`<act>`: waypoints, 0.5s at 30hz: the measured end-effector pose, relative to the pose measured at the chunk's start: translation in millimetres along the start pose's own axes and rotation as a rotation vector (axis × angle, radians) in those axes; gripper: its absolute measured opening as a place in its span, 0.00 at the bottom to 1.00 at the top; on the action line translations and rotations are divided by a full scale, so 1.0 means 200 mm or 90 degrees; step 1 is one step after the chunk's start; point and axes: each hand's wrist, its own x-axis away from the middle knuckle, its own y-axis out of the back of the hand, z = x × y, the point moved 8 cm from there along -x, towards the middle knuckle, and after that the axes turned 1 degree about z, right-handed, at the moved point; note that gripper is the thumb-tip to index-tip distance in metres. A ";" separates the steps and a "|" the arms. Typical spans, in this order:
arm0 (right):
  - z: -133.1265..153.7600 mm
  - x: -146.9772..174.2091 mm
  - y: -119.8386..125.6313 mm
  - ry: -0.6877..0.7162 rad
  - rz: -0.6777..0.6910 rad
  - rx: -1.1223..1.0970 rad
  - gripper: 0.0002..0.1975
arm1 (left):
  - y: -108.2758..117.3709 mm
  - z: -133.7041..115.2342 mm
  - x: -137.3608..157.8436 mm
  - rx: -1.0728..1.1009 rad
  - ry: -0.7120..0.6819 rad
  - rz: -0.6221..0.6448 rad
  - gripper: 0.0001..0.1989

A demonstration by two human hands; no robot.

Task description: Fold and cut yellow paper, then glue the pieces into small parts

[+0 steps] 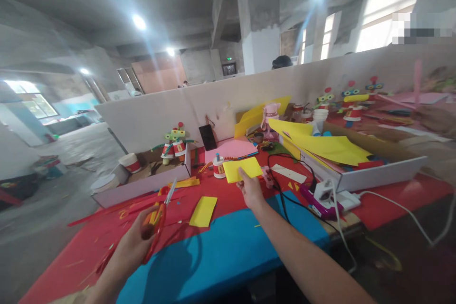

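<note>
My left hand [137, 237] is closed round the orange handles of a pair of scissors [163, 209], whose metal blades point up and away from me. Between the thumb and fingers of my right hand [251, 190] is a folded-looking piece of yellow paper [235, 171], held above the table. A second yellow paper piece [204, 212] lies flat on the red covering between my hands. Just behind the held paper stands a small red-and-white paper-cup figure [218, 167] with coiled arms.
At the left, a white box [142, 189] holds finished-looking cup figures [174, 145]. To the right are a large white box [384, 176] with yellow sheets, a purple power strip [320, 203] and trailing cables. A phone [207, 137] leans on the white partition [160, 109]. Another person's hand [432, 118] shows far right.
</note>
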 end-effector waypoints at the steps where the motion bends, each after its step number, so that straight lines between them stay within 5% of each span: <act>1: 0.00 0.00 0.00 -0.021 -0.002 -0.032 0.21 | -0.04 -0.03 0.04 0.131 0.008 0.006 0.30; 10: -0.04 0.00 0.02 -0.124 -0.014 -0.140 0.15 | -0.82 -0.47 0.34 0.655 0.009 0.386 0.29; 15: -0.05 0.00 0.02 -0.105 -0.003 -0.137 0.15 | -1.03 -0.48 0.35 0.730 0.066 0.473 0.33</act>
